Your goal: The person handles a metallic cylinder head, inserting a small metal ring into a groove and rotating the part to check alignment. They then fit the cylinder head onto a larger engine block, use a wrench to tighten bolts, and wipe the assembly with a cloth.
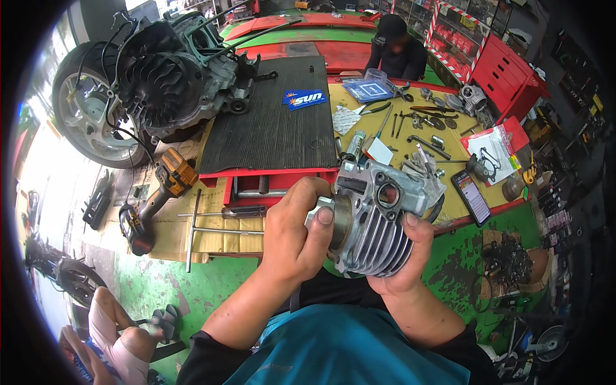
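My right hand is wrapped round a finned metal engine cylinder, its thumb on the top edge and its fingers underneath. The cylinder is held tilted above the near edge of the workbench, with its round sleeve toward my left hand. My left hand is closed on a silvery piston at the mouth of that sleeve. How far the piston sits inside the sleeve I cannot tell. The fingers on its far side are partly hidden.
A cordless impact driver, a T-handle wrench and a screwdriver lie at left. An engine with a wheel stands behind them. Tools, parts and a phone lie at right. One person is across the bench, another lower left.
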`<state>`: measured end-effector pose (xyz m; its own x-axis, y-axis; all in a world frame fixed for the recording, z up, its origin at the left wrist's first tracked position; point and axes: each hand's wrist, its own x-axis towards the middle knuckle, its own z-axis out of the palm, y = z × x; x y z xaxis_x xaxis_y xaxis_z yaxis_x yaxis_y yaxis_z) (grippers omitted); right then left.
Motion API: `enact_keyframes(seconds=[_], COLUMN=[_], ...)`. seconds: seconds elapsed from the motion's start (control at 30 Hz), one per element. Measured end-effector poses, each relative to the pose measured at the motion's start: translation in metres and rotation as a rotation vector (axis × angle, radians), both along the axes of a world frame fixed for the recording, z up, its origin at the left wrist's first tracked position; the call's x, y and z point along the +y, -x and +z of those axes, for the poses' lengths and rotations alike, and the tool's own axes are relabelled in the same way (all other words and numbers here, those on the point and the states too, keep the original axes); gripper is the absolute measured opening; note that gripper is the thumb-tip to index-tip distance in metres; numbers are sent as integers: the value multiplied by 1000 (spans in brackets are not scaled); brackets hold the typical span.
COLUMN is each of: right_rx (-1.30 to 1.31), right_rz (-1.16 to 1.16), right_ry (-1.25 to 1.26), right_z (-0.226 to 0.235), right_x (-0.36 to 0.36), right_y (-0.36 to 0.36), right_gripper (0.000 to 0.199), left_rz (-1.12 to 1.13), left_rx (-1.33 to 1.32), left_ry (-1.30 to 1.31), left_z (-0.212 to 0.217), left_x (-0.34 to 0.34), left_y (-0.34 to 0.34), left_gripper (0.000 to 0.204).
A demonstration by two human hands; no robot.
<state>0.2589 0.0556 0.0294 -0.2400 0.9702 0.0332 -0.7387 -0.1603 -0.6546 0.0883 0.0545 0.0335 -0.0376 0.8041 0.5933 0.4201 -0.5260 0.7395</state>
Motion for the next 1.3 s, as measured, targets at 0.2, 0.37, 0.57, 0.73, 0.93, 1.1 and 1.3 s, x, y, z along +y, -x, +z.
enact_keyframes(seconds=[0.2, 0.37, 0.57, 0.73, 0.93, 1.1, 1.3], right_rx=[73, 106, 89, 62, 96, 103, 94], right_rz=[17, 8, -38, -87, -10, 46, 153], right_ry=[116, 147, 128, 158, 124, 152, 155], right_z=[1, -6, -7, -9, -6, -6, -1], right_x=[6, 11, 15, 14, 16, 16, 22], right_y=[-7, -11, -8, -10, -11, -12, -11], right_gripper=[59, 59, 61, 67, 69, 70, 72], left_rz=[-76, -7, -113, -168, -275, -287, -137], left_rx=[-258, -144, -183, -218, -197, -101, -111], left_ry=[53, 226, 436, 501, 664, 699, 561], left_z=[0, -1, 23, 24, 31, 40, 43], left_x=[1, -4, 3, 5, 7, 6, 4], left_y=[-1, 18, 25, 22, 27, 31, 28], left_gripper=[61, 46, 19, 23, 13, 12, 17])
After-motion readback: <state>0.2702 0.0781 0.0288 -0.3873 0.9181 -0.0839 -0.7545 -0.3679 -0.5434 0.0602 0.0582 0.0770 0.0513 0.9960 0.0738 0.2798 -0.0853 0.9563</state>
